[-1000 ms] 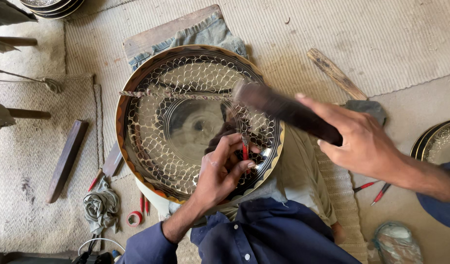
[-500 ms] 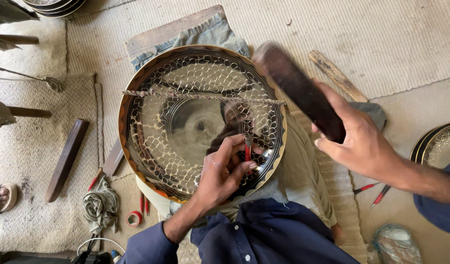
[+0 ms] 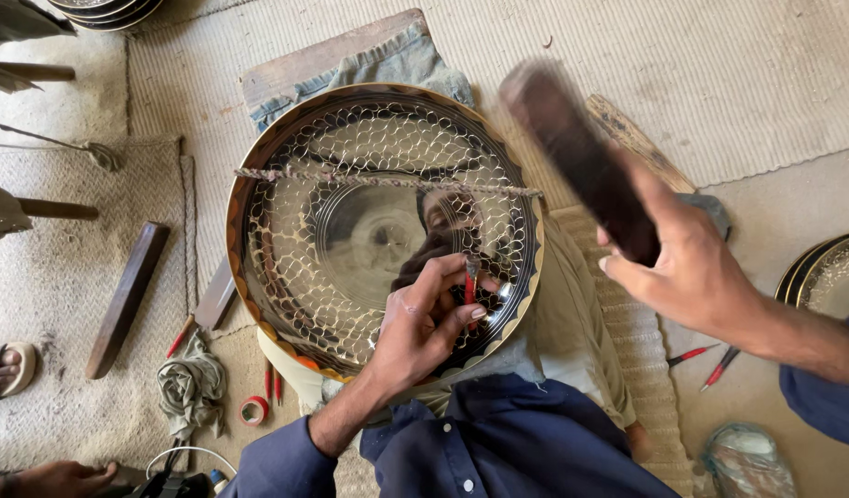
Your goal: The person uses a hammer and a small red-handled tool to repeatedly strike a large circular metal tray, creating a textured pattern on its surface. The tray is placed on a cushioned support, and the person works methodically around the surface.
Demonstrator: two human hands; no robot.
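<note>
The left hand [image 3: 424, 327] has its fingers [image 3: 443, 277] pinched shut around a small red-handled chisel [image 3: 470, 281], whose short metal tip shows just above the fingertips and stands on the inner face of a large round metal tray [image 3: 351, 240]. The tray lies under and beyond those fingers, resting across the person's lap; the chisel meets it at its lower right part, just inside the rim. The tray's middle is smooth, polished and mirror-like, ringed with fine concentric lines, while a wide band around it is cut with a scale-like net of small curved marks; the rim is brassy with a dark scalloped edging. A thin twisted cord [image 3: 388, 181] stretches straight across the tray, well above the left fingers. The right hand [image 3: 696, 277] is raised to the right of the tray, its fingers wrapped tight around the lower end of a dark wooden mallet [image 3: 581, 161], a long blunt block that is blurred and slants up and left from the grip, hanging over the tray's right rim and apart from the chisel. Right of and below the right fingers, two red-handled tools [image 3: 706, 361] lie on the woven mat [image 3: 719, 74], which is coarse and ribbed. Far left of the left fingers lie a dark flat wooden bar [image 3: 127, 300], a crumpled grey rag [image 3: 192, 387] and a small roll of red tape [image 3: 253, 410].
</note>
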